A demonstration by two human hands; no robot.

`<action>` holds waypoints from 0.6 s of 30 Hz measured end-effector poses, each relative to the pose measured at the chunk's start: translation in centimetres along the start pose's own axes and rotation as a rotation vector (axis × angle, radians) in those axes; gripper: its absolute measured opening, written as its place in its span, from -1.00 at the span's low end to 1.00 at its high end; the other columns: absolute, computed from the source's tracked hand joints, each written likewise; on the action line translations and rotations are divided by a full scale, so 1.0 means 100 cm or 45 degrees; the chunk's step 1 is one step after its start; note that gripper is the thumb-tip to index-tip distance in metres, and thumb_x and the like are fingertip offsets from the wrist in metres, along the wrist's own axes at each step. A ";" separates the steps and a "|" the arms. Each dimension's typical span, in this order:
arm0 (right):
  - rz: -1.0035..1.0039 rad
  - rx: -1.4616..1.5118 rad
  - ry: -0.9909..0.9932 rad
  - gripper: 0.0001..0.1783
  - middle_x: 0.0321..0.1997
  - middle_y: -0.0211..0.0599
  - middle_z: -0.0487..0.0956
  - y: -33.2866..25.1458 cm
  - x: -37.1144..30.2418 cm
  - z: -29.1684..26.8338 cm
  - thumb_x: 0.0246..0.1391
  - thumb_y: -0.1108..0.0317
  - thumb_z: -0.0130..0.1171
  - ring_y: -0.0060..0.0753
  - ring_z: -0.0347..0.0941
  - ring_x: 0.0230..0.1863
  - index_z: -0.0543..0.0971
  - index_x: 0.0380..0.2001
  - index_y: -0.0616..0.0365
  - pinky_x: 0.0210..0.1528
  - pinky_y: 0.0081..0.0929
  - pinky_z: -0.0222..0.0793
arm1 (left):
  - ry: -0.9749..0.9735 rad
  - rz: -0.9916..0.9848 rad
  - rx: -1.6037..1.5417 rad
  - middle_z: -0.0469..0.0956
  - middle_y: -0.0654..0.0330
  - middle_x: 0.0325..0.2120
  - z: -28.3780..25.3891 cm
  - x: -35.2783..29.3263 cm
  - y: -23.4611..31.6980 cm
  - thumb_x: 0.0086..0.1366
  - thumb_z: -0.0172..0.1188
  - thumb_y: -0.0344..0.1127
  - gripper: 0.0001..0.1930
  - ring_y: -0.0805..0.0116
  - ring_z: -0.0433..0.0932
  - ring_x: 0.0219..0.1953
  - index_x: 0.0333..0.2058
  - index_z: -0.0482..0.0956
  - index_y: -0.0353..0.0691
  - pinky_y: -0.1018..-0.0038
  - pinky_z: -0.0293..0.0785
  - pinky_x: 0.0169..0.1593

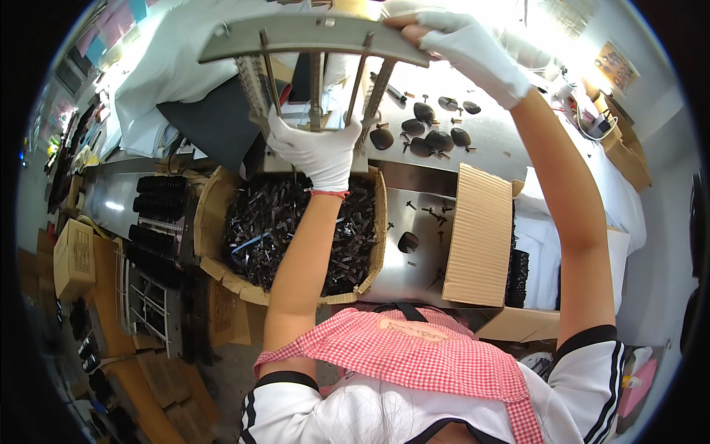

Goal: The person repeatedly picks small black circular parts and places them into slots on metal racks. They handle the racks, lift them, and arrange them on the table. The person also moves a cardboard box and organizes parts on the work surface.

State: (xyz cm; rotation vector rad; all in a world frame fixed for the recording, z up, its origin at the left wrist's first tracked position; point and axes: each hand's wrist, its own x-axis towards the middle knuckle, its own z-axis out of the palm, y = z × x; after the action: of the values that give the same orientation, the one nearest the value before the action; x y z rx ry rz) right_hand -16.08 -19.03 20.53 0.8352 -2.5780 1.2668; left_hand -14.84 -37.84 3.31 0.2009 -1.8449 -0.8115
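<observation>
A metal rack (pixel 316 35) with a curved grey top plate and several upright rods stands in front of me at the far side of the bench. My left hand (pixel 316 152), in a white glove, is closed around the rack's lower part between the rods, its thumb and fingers spread to either side. My right hand (pixel 473 55), in a white glove with bare fingertips, grips the right end of the top plate. Below my left forearm is an open cardboard box (pixel 379 237) full of small dark pieces. Dark rounded lens-like pieces (pixel 439 140) lie scattered on the metal bench right of the rack.
Racks of black parts (pixel 159 207) stand at the left. A cardboard box (pixel 481 233) with white lining and black parts sits at the right. Between the boxes, small black pieces (pixel 436 214) lie on the metal surface. White sheeting (pixel 170 63) and a dark sheet (pixel 214 115) are at the back left.
</observation>
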 end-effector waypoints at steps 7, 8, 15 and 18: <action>0.116 0.078 -0.022 -0.63 0.02 -0.24 0.64 -0.018 0.001 -0.008 0.22 0.19 0.18 -0.47 0.50 0.04 0.63 0.01 0.15 0.15 -0.50 0.37 | 0.124 -0.104 0.053 0.21 -0.11 -0.05 0.006 -0.021 -0.013 -0.23 0.55 -0.07 0.20 0.12 0.32 -0.11 0.25 -0.04 -0.54 0.17 0.34 0.01; 0.102 0.152 -0.021 -0.63 0.01 -0.24 0.65 -0.017 0.000 -0.008 0.21 0.20 0.20 -0.48 0.51 0.03 0.64 0.01 0.15 0.14 -0.51 0.38 | 0.161 -0.106 -0.013 0.21 -0.11 -0.05 0.007 -0.021 -0.014 -0.22 0.54 -0.06 0.20 0.11 0.33 -0.12 0.25 -0.04 -0.54 0.16 0.35 0.01; 0.017 -0.126 -0.020 -0.72 -0.23 -0.32 0.71 -0.005 0.012 0.012 0.15 0.22 0.26 -0.46 0.59 -0.18 0.68 -0.11 0.07 -0.07 -0.51 0.46 | 0.092 -0.154 -0.002 0.20 -0.09 -0.02 0.010 -0.017 -0.020 -0.21 0.51 -0.14 0.19 0.16 0.32 -0.08 0.27 -0.08 -0.57 0.19 0.37 0.06; -0.186 -0.173 0.103 -0.77 -0.33 -0.28 0.67 -0.010 -0.005 0.010 0.16 0.26 0.22 -0.48 0.56 -0.26 0.65 -0.20 0.15 -0.16 -0.48 0.46 | 0.045 -0.005 -0.052 0.20 -0.06 -0.02 -0.022 -0.014 -0.019 -0.21 0.46 -0.27 0.14 0.22 0.30 -0.11 0.28 -0.07 -0.51 0.24 0.35 0.05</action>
State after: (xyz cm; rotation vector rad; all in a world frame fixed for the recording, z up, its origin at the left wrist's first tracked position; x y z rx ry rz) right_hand -15.07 -20.05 20.41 0.9075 -2.4579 1.0499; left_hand -12.78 -39.51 1.57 0.1916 -1.7938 -0.8430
